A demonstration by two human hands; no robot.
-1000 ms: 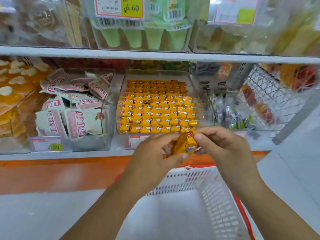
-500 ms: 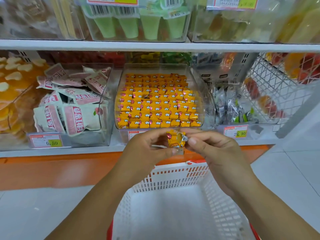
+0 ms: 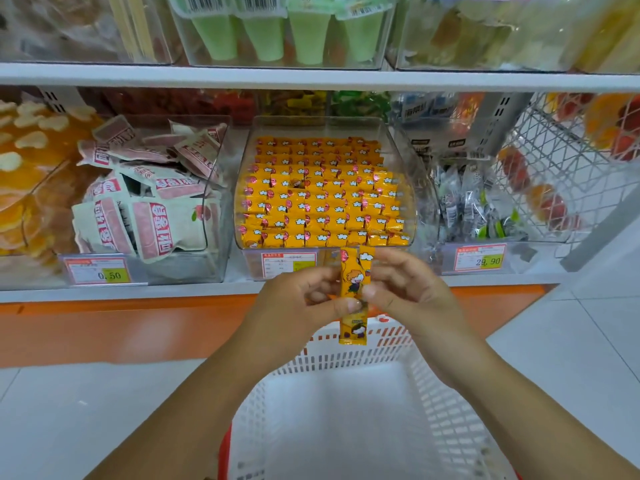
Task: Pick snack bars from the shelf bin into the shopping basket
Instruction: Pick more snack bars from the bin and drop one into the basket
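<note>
The left hand [image 3: 298,303] and the right hand [image 3: 408,296] meet at the centre of the frame and hold the same small stack of snack bars [image 3: 353,289]. The fingers [image 3: 346,305] of the left hand are curled, with the thumb pressed on the front of the nearest wrapper. The right hand pinches the stack from the opposite side, thumb in front and the other fingers curled behind. At least two bars are present. One long yellow wrapper faces the camera, and a second top edge shows just behind it. Whether the stack holds more cannot be told.

The bars stand upright. Their lower end hangs free below the thumbs, over the far rim of the basket [image 3: 346,358]. The two-sided grip is judged to serve alignment: it squares loose bars into one bundle so that they drop together.

The clear bin [image 3: 403,161] sits just above the hands, on the lower shelf [image 3: 138,294]. It holds many rows of the same yellow bars, packed end-on. A price label [image 3: 287,265] is fixed to its front wall.

The basket occupies the lower centre of the frame, directly below the hands. No bar is visible on the part of its floor in view. The step in hand is judged to be transfer: the bars are out of the bin and not yet released.
</note>
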